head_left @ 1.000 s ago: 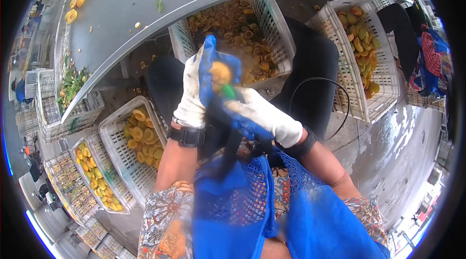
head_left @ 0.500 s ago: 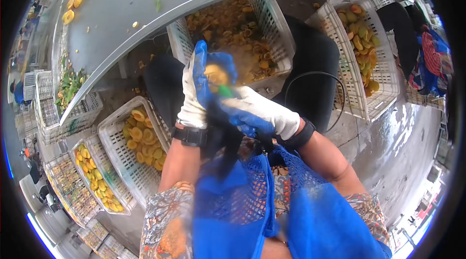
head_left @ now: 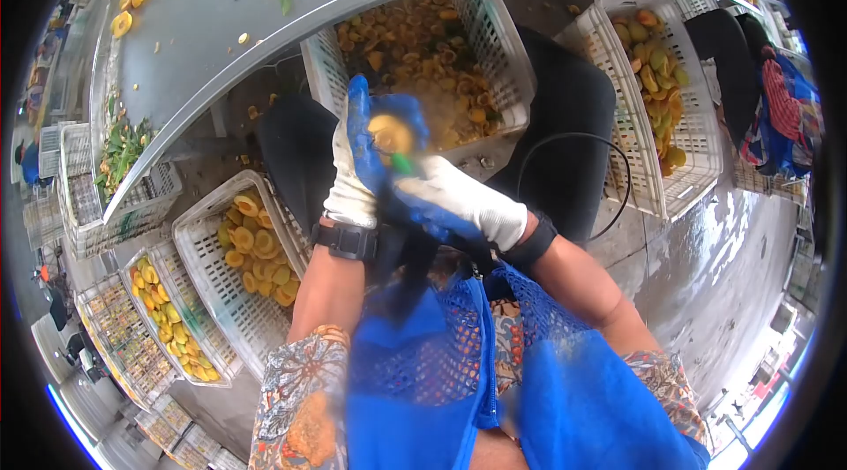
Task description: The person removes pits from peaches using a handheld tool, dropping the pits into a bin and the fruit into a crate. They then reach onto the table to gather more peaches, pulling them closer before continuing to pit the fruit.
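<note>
Both hands wear white gloves with blue-coated palms and fingers. My left hand (head_left: pixel 360 148) holds a yellow peach half (head_left: pixel 388 130), its cut face toward me and blue fingers curled around it. Close against the fruit, my right hand (head_left: pixel 454 201) is closed on a small tool with a green part (head_left: pixel 403 163); its working end is blurred and partly hidden. Beyond my hands, under the table, a white crate (head_left: pixel 510 55) holds many yellow-brown fruit scraps.
A metal table (head_left: pixel 221 3) carries fruit halves, loose bits and leaves. White crates of peach halves stand on the left (head_left: pixel 198 245) and right (head_left: pixel 653 179). A crate with green leaves (head_left: pixel 128 152) is at far left. Another person (head_left: pixel 776 108) sits at right, near a thin black cable (head_left: pixel 625 179).
My right hand and the green-part tool have turned slightly against the peach half. My left hand keeps its hold, almost unmoved. The view has shifted a little.
</note>
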Demonstrator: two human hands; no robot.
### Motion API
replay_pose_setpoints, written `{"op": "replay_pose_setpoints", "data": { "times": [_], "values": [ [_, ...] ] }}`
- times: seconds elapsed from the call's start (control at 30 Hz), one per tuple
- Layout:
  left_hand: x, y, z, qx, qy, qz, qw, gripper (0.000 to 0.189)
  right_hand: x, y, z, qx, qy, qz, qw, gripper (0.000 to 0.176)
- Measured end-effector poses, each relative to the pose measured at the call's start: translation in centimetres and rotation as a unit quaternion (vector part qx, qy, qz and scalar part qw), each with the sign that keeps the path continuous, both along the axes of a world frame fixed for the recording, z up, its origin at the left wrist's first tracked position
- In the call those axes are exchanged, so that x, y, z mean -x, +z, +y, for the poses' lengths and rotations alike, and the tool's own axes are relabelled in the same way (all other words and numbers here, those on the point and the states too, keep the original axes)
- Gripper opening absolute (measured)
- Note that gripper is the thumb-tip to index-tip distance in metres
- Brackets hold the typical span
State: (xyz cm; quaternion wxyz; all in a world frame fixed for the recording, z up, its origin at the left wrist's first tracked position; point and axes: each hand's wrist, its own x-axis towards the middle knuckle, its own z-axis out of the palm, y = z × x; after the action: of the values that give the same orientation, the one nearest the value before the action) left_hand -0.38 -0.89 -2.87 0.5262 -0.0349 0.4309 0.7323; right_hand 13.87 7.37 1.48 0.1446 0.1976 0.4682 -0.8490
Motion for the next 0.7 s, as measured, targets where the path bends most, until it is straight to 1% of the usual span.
{"op": "replay_pose_setpoints", "data": {
  "times": [0.03,0.07,0.13,0.2,0.27,0.3,0.33,0.43,0.47,0.53,0.57,0.6,0.7],
  "values": [
    [0.1,-0.1,0.1,-0.023,0.007,-0.009,1.0,0.061,0.1,0.1,0.6,0.012,0.011,0.001,1.0,0.021],
    [0.3,-0.1,0.2,-0.018,0.009,-0.027,0.999,0.059,-0.2,0.9,0.7,0.033,-0.011,0.01,0.999,0.021],
    [-0.1,0.9,0.2,-0.036,0.049,-0.03,0.998,0.058,0.0,1.8,1.2,0.071,-0.02,0.002,0.997,0.021],
    [-1.0,1.1,0.4,-0.055,0.1,-0.041,0.993,0.054,-0.1,1.1,1.2,0.113,-0.004,-0.037,0.993,0.022],
    [-0.6,-0.7,-0.2,-0.055,0.074,0.033,0.995,0.052,0.0,0.9,0.5,0.087,0.0,-0.05,0.995,0.024],
    [-0.5,-0.3,-0.1,-0.039,0.058,0.012,0.997,0.051,0.0,0.8,0.2,0.073,0.001,-0.059,0.996,0.026],
    [-0.5,0.2,0.0,-0.023,0.043,-0.009,0.999,0.05,0.0,0.5,-0.3,-0.006,0.004,-0.046,0.999,0.028],
    [-0.2,1.0,0.6,0.048,-0.041,0.11,0.992,0.05,-0.4,1.4,0.5,0.085,-0.015,-0.068,0.994,0.031],
    [-0.3,1.8,1.1,0.098,-0.044,0.064,0.992,0.05,-0.9,0.5,0.7,0.176,-0.008,-0.064,0.982,0.032],
    [-0.1,1.9,1.6,0.072,-0.051,0.038,0.995,0.05,-1.0,0.1,0.8,0.311,-0.031,-0.044,0.949,0.033],
    [-0.1,2.0,1.6,0.061,-0.054,0.025,0.996,0.05,-1.1,-0.1,0.6,0.378,-0.042,-0.034,0.924,0.033],
    [-0.3,2.6,1.7,0.052,-0.053,0.027,0.997,0.049,-1.2,-0.4,0.6,0.422,-0.051,-0.018,0.905,0.034],
    [-0.5,2.3,2.2,0.06,-0.069,0.045,0.995,0.046,-1.6,-1.2,0.1,0.483,-0.069,-0.031,0.872,0.036]
  ]
}}
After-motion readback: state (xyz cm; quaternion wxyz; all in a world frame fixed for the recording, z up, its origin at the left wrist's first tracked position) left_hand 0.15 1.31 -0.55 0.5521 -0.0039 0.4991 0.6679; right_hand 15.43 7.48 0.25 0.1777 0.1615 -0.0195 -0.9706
